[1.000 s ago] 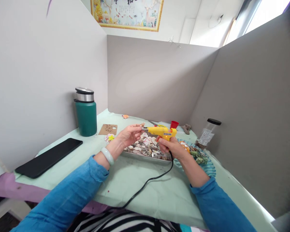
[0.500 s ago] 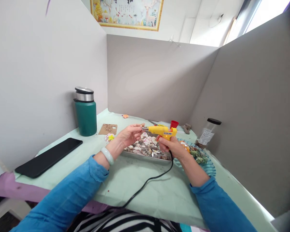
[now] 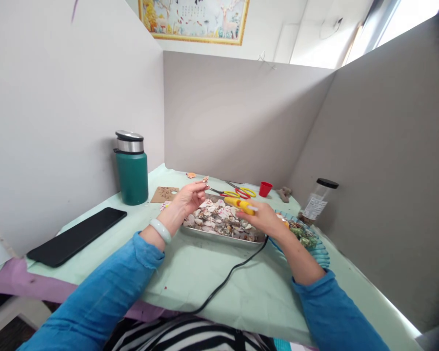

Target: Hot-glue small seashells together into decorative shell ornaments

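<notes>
My left hand pinches a small shell between its fingertips, held above the table. Lower down, my right hand grips a yellow glue gun tipped over a metal tray filled with several shells. The gun's black cord trails back toward me across the pale green cloth.
A green flask and a black phone sit at the left. Behind the tray lie scissors, a red cup and a brown card. A blue dish and a jar stand at the right. Grey partitions enclose the table.
The right hand has lowered the glue gun away from the shell, down toward the tray. The left hand has lifted the shell slightly up and left.
</notes>
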A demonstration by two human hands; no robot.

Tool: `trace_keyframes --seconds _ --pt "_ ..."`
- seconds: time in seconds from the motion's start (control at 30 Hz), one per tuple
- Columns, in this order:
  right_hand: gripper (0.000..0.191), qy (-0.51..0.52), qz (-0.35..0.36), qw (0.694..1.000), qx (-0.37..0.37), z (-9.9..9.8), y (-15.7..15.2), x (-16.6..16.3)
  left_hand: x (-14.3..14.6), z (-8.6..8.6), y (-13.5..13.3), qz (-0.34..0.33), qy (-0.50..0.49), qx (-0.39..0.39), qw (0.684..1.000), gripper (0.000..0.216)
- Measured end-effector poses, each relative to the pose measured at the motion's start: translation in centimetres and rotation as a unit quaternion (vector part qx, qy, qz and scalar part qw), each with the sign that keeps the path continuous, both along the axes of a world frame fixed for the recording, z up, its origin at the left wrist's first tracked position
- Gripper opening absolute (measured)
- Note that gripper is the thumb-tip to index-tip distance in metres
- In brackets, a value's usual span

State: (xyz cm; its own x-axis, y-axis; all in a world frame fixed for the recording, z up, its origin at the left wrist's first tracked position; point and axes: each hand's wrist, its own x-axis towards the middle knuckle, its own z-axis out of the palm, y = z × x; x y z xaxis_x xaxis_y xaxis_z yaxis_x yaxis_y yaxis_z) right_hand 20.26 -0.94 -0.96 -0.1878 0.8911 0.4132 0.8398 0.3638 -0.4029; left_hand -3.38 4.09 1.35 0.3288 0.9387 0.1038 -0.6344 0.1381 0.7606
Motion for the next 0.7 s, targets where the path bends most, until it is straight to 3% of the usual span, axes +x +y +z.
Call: trace_keyframes --seconds 0.1,0.27,0.33,0.4,0.47,0.57,0.7 --pt "0.031 -0.205 -0.045 0.978 -0.002 0.0 -0.5 -0.8 -0.4 0.1 0.2 0.009 -0.004 -0.007 1.0 0.014" --pt "0.033 -0.333 -0.035 0.939 -0.075 0.9 -1.2 -1.6 -1.2 0.0 0.8 0.017 -0.015 0.005 1.0 0.012" --pt "0.033 -0.338 -0.026 0.938 -0.072 1.9 -1.2 -2.0 -1.3 0.0 0.9 0.019 -0.02 0.008 1.0 0.012" --pt "0.028 -0.303 -0.01 0.953 -0.017 2.9 -1.0 -3.0 -1.4 0.0 1.0 0.023 -0.021 0.008 0.999 0.012" --pt "0.024 -0.256 0.05 0.965 0.01 3.6 -0.3 -4.7 -1.3 0.0 0.9 0.024 -0.019 0.011 0.999 0.012" --pt "0.019 -0.243 0.143 0.959 -0.038 3.6 1.8 -8.1 -1.2 0.1 0.8 0.017 -0.015 0.023 0.999 0.011" --pt "0.021 -0.238 0.11 0.962 -0.069 2.3 4.8 -11.5 -1.2 0.4 0.6 0.019 -0.021 0.024 0.999 0.013"
